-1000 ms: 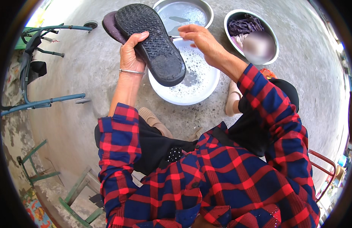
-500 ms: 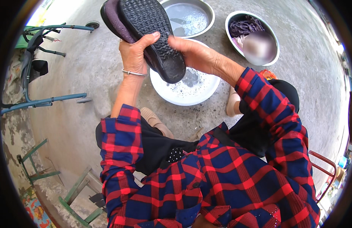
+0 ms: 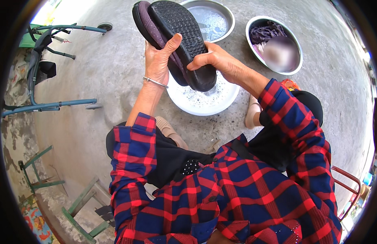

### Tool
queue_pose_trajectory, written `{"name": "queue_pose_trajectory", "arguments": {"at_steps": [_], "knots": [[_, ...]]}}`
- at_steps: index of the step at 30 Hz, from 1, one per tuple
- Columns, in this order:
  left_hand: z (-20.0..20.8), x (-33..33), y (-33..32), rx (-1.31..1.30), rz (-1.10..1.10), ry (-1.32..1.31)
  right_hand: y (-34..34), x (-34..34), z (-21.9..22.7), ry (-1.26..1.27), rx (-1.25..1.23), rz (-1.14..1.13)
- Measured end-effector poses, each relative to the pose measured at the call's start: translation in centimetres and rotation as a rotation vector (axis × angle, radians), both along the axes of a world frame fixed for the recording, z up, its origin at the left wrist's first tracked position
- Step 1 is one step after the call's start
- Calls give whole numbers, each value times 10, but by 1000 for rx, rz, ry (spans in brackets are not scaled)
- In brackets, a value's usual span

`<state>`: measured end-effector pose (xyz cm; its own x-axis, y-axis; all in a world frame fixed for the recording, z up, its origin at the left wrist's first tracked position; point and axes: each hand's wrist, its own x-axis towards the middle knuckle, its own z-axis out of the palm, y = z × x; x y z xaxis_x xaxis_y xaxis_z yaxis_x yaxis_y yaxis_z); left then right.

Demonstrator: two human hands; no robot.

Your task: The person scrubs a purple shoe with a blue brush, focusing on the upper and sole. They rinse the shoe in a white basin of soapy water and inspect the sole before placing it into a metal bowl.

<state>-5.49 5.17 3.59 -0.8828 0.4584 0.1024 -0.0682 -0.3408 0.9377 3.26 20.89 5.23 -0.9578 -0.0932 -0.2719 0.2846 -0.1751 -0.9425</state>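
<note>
Both hands hold up a pair of shoes [image 3: 180, 28] with patterned black soles and purple fabric between them, tilted over a white basin [image 3: 202, 112] of sudsy water. My left hand [image 3: 159, 61] is wrapped round the side of the pair, its thumb up along the edge of a sole. On the other side, my right hand [image 3: 217, 61] is closed on the near end of the shoe with the sole showing, thumb across it. The fingers under the shoes are partly hidden. A silver bangle circles my left wrist.
Behind the white basin stands a metal basin [image 3: 232, 21] of cloudy water. Another metal basin [image 3: 299, 65], holding dark purple cloth and a blurred pale patch, is at the right. A blue wheeled frame [image 3: 58, 106] and a green stool frame [image 3: 74, 203] stand left; a red metal bar [image 3: 351, 173] rises at right.
The shoes have turned slightly, showing more purple between the soles. My right thumb has moved lower across the sole, toward the near end. The whole scene has shifted a little to the right.
</note>
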Motion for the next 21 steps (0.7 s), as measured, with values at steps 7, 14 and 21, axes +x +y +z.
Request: {"name": "queue_pose_trajectory", "arguments": {"at_steps": [7, 14, 21], "knots": [[-9, -11, -2, -84, 66, -46, 15, -9, -9, 62, 144, -269], [-40, -16, 3, -612, 325, 236, 20, -10, -21, -56, 481, -342], [-46, -18, -4, -688, 318, 203, 28, -13, -32, -82, 381, -330]]}}
